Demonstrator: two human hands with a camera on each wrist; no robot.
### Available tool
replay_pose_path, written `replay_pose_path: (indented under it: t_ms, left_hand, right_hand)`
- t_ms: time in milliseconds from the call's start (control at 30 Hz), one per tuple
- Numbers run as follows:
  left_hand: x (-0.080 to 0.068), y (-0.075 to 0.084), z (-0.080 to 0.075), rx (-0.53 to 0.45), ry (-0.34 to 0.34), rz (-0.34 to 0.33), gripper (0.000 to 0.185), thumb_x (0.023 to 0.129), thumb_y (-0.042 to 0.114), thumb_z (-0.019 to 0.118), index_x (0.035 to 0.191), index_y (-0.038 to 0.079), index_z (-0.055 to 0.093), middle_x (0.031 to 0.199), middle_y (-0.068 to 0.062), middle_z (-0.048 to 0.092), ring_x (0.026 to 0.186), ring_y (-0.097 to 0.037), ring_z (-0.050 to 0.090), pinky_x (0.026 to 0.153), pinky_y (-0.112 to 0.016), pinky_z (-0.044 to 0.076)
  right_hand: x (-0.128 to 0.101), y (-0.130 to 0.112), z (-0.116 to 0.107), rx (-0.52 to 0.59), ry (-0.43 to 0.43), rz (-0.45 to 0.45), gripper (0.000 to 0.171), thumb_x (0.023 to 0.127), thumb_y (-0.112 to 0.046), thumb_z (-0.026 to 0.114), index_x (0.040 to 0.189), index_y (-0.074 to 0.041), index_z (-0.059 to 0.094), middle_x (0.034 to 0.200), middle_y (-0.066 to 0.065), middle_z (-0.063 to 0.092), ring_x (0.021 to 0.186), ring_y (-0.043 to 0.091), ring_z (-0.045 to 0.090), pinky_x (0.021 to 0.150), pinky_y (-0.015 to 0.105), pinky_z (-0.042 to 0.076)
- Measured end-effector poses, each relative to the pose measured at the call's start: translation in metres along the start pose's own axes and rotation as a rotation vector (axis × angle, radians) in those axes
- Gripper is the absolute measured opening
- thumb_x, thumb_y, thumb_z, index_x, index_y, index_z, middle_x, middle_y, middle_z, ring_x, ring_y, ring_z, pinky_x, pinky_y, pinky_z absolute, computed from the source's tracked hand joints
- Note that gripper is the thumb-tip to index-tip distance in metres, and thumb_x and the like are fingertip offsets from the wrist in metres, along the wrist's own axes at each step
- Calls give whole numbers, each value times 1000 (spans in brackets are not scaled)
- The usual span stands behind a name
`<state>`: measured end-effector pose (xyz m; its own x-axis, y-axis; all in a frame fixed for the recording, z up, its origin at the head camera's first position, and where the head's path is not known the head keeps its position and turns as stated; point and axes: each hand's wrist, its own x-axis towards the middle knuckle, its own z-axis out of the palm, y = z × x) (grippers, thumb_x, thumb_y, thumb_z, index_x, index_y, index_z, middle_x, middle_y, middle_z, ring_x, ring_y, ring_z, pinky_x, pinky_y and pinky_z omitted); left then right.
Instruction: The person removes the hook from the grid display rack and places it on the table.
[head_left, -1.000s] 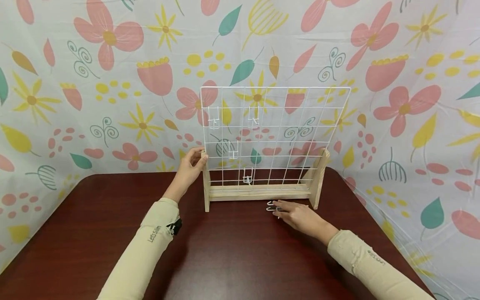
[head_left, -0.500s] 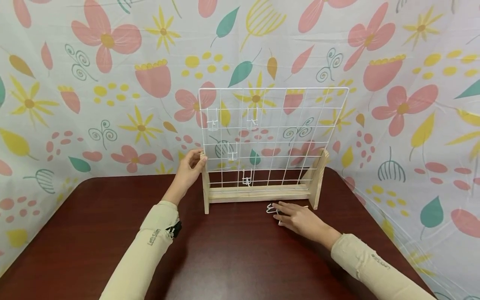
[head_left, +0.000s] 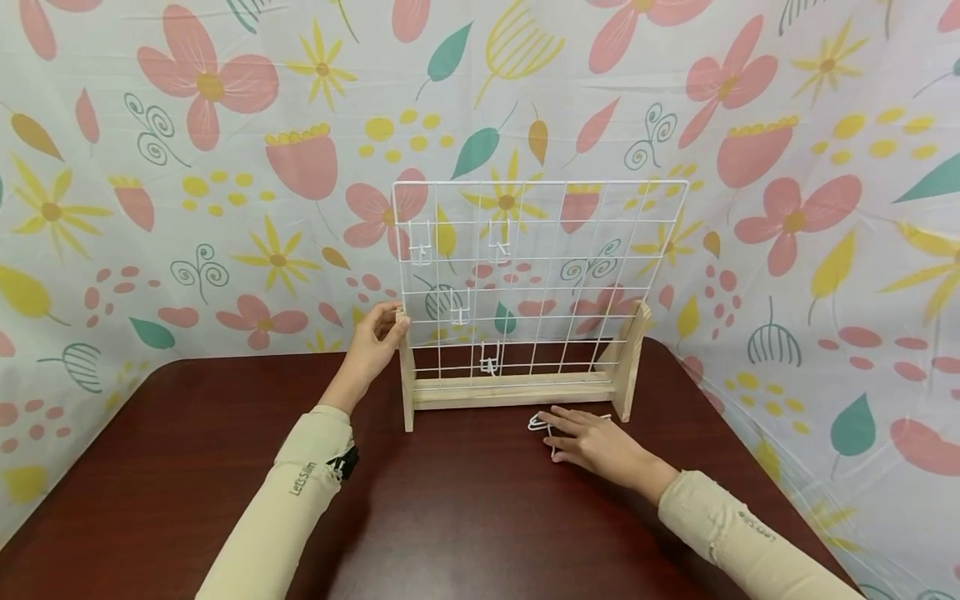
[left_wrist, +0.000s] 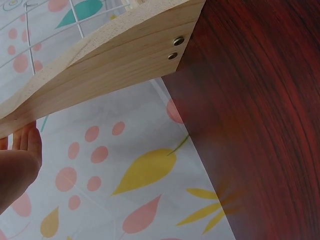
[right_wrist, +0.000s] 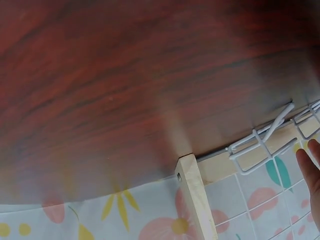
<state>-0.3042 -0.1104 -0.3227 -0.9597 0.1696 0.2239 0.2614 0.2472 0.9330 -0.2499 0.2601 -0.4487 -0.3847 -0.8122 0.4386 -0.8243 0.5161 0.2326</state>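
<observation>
A white wire grid panel stands upright in a wooden stand, and several white wire hooks hang on it, among them a low hook. My left hand holds the top of the stand's left side post between thumb and fingers. In front of the stand, my right hand reaches over loose white wire hooks on the table, its fingers spread and fairly straight. Seen from the right wrist, a loose hook lies beside the fingertips; the hand partly hides the hooks in the head view.
The dark red-brown table extends in front of and to both sides of the stand. A floral cloth backdrop hangs close behind it. The stand's right side post rises just behind the right hand.
The right fingers have spread a little over the loose hooks, and a hook under them has turned, its end now pointing toward me. The left hand keeps its place on the post.
</observation>
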Motion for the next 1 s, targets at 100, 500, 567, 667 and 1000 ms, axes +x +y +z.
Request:
replay_pose_path:
  t_ms: [100, 500, 567, 667, 1000]
  left_hand:
    - [-6, 8, 0, 14, 4, 1, 44, 102, 15, 50, 142, 1, 40, 132, -25, 49, 117, -36, 49, 97, -43, 42]
    - [-7, 9, -1, -7, -1, 0, 43, 102, 15, 50, 141, 2, 41, 133, -25, 49, 119, -37, 49, 99, -46, 41]
    - [-6, 8, -1, -6, -4, 1, 43, 102, 16, 50, 142, 2, 40, 134, -24, 48, 120, -37, 48, 99, -46, 41]
    - [-8, 7, -1, -7, -5, 8, 43, 102, 16, 50, 142, 2, 40, 133, -24, 48, 120, -37, 48, 99, -46, 41]
    - [3, -9, -1, -17, 2, 19, 46, 102, 19, 51, 143, 3, 39, 136, -24, 47, 122, -36, 47, 100, -46, 40]
  right_hand:
    - [0, -1, 0, -9, -8, 3, 30, 78, -25, 78, 102, -8, 76, 127, 15, 61, 116, 35, 58, 91, 45, 49]
    - [8, -6, -7, -2, 92, 21, 28, 80, -21, 77, 105, -8, 75, 123, 14, 64, 113, 31, 60, 87, 45, 51]
    - [12, -6, -9, -4, 113, 34, 24, 82, -19, 75, 103, -8, 75, 122, 14, 64, 112, 30, 60, 88, 43, 51]
    - [18, -7, -10, -7, 139, 74, 20, 85, -16, 72, 103, -8, 75, 122, 13, 64, 110, 30, 61, 88, 41, 51]
    - [51, -17, -16, 81, 276, 272, 34, 79, -5, 77, 112, -3, 71, 123, 16, 63, 108, 33, 61, 86, 45, 52]
